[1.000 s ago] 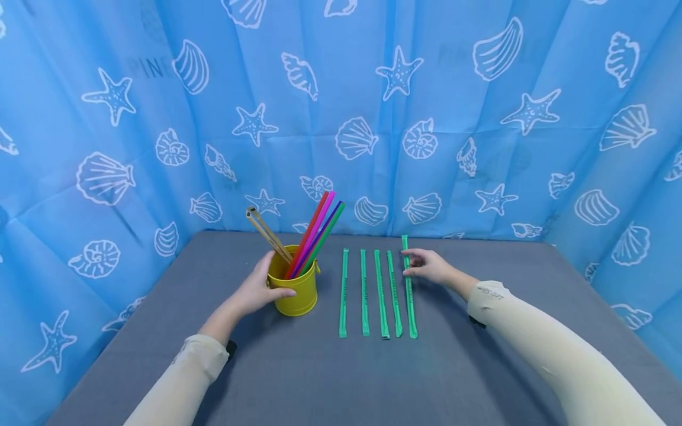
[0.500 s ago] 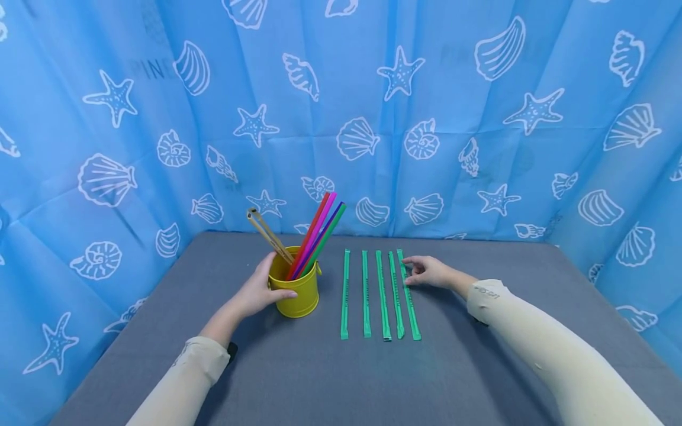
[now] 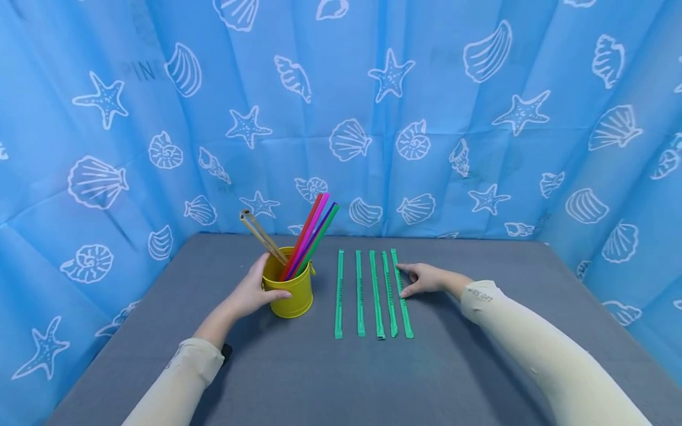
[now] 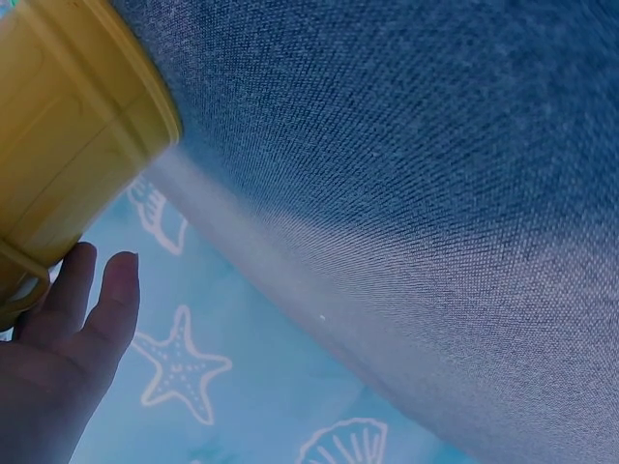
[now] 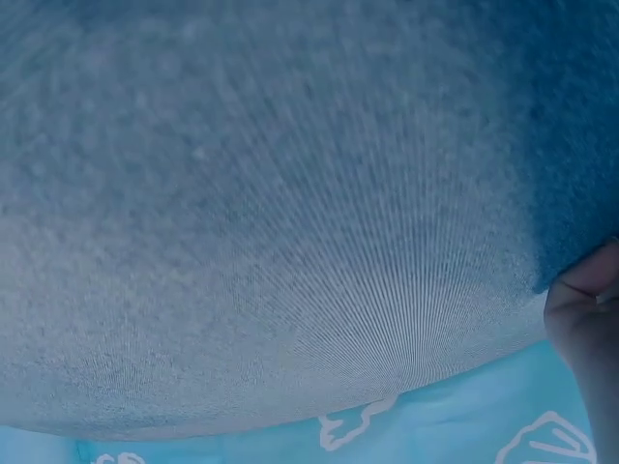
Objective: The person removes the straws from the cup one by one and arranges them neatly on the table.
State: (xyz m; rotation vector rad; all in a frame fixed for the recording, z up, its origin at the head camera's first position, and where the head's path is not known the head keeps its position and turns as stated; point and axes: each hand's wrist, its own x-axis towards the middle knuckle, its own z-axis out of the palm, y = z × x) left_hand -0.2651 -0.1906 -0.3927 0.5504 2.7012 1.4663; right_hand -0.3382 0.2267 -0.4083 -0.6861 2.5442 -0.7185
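My left hand grips a small yellow bucket, thumb across its front and the other fingers at its far left side. Standing tilted in the bucket are a red straw, a pink one, a blue one and a green one, with tan stick-like pieces leaning left. Several green paper-wrapped straws lie in a row on the table. At the rightmost wrapped straw, my right hand touches its right edge with index finger and thumb spread apart. Fingers at the bucket's handle side show in the left wrist view.
Grey cloth covers the table. Behind it and along both sides hangs a blue curtain with white shells and starfish. The bucket stands left of the straw row.
The rightmost wrapped straw has slid toward me, level with the others, its far end shifting left. My right hand went from holding it to touching its edge. The left hand stayed on the bucket.
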